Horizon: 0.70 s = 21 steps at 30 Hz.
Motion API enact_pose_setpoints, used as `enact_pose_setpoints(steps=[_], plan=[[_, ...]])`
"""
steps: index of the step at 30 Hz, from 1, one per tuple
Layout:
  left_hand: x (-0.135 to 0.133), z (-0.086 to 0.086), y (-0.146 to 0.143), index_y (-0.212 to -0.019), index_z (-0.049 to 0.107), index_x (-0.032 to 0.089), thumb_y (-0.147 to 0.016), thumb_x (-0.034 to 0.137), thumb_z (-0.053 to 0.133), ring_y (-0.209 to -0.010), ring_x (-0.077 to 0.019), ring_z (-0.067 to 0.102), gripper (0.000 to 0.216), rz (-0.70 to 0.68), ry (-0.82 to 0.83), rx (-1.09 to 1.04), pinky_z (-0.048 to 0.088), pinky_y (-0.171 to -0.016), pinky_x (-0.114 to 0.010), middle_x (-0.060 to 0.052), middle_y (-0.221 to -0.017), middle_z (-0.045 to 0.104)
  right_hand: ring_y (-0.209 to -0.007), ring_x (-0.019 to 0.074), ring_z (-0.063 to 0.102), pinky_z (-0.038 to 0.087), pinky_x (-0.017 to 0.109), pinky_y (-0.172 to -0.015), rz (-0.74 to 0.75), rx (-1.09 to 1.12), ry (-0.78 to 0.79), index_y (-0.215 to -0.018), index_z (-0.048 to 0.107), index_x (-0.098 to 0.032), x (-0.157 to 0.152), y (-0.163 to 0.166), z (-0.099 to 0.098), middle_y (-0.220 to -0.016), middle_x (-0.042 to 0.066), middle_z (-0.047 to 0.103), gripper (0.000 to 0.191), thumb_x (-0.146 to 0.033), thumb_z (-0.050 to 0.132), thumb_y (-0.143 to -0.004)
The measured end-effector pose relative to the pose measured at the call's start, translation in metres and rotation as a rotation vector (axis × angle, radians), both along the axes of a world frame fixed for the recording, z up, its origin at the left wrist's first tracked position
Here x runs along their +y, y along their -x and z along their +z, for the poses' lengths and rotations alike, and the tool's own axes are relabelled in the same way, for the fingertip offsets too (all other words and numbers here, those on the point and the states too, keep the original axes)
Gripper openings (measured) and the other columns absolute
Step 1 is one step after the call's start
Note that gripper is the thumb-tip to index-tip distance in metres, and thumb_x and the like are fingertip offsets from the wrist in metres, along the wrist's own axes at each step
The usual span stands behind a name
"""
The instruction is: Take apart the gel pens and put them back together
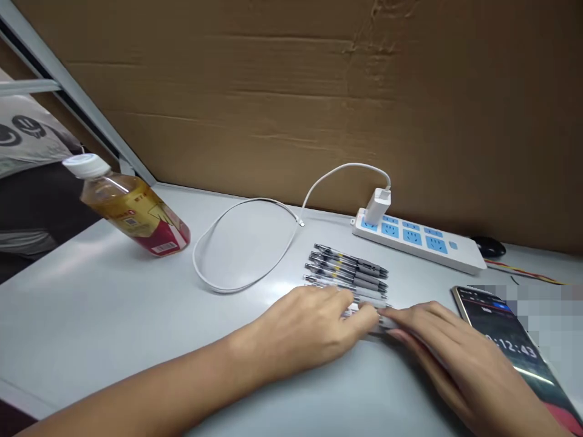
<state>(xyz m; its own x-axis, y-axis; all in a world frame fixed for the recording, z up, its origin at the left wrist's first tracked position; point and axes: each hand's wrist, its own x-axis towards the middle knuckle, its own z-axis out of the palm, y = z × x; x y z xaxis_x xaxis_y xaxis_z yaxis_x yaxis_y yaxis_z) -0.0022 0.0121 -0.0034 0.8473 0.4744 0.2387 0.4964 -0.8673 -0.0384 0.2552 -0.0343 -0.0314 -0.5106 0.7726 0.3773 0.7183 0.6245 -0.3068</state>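
Note:
Several clear pens with grey grips (348,269) lie side by side on the white table (113,315). My left hand (310,328) rests on the table at the near end of the row, fingers curled, pinching the nearest pen (364,311). My right hand (450,352) meets it from the right, fingertips closed on the same pen's other end. Most of that pen is hidden by my fingers.
A tea bottle (132,209) with a white cap stands at the left. A white power strip (419,240) with a charger (378,205) and looped white cable (246,243) lies at the back by a cardboard wall. A phone (505,340) showing a timer lies at the right.

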Motion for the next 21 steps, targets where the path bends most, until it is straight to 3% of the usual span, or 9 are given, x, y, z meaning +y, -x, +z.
enact_pose_setpoints(steps=[4, 8, 13, 18, 21], plan=[[-0.008, 0.0, -0.006, -0.095, 0.054, 0.021, -0.109, 0.029, 0.051, -0.055, -0.018, 0.062, 0.016, 0.089, 0.171, 0.113, 0.026, -0.045, -0.031, 0.001, -0.072, 0.068, -0.07, 0.0216, 0.071, 0.054, 0.034, -0.061, -0.029, 0.019, -0.034, -0.115, 0.069, -0.024, -0.006, 0.006, -0.004, -0.085, 0.004, 0.076, 0.023, -0.031, 0.048, -0.11], [-0.017, 0.007, -0.011, -0.091, 0.052, 0.022, -0.107, 0.029, 0.05, -0.051, -0.0211, 0.062, 0.018, 0.161, 0.303, 0.166, 0.025, -0.046, -0.033, 0.002, -0.067, 0.068, -0.07, 0.0191, 0.07, 0.052, 0.032, -0.061, -0.022, 0.023, -0.046, -0.105, 0.069, -0.023, -0.01, 0.007, -0.006, -0.084, 0.003, 0.075, 0.023, -0.023, 0.046, -0.109], [-0.015, 0.012, -0.009, -0.092, 0.056, 0.022, -0.107, 0.026, 0.049, -0.057, -0.0221, 0.066, 0.016, 0.202, 0.284, 0.174, 0.028, -0.047, -0.031, 0.0, -0.073, 0.071, -0.08, 0.0213, 0.072, 0.054, 0.033, -0.063, -0.038, -0.014, -0.011, -0.107, 0.067, -0.024, -0.009, 0.008, -0.001, -0.092, 0.004, 0.076, 0.02, -0.03, 0.048, -0.109], [-0.006, 0.007, -0.005, -0.096, 0.058, 0.02, -0.106, 0.02, 0.05, -0.075, -0.0245, 0.072, 0.013, 0.195, 0.229, 0.194, 0.043, -0.057, -0.031, -0.004, -0.086, 0.075, -0.084, 0.0245, 0.075, 0.056, 0.037, -0.066, -0.043, -0.121, 0.053, -0.116, 0.066, -0.025, -0.003, 0.019, 0.007, -0.099, 0.007, 0.077, 0.03, -0.034, 0.038, -0.112], [-0.007, 0.005, -0.004, -0.1, 0.059, 0.019, -0.103, 0.02, 0.054, -0.082, -0.0264, 0.073, 0.006, 0.169, 0.219, 0.167, 0.049, -0.063, -0.033, -0.006, -0.093, 0.075, -0.086, 0.0246, 0.074, 0.056, 0.036, -0.069, -0.014, -0.102, 0.142, -0.11, 0.065, -0.025, 0.002, 0.027, 0.01, -0.098, 0.006, 0.075, 0.023, -0.034, 0.044, -0.11]])
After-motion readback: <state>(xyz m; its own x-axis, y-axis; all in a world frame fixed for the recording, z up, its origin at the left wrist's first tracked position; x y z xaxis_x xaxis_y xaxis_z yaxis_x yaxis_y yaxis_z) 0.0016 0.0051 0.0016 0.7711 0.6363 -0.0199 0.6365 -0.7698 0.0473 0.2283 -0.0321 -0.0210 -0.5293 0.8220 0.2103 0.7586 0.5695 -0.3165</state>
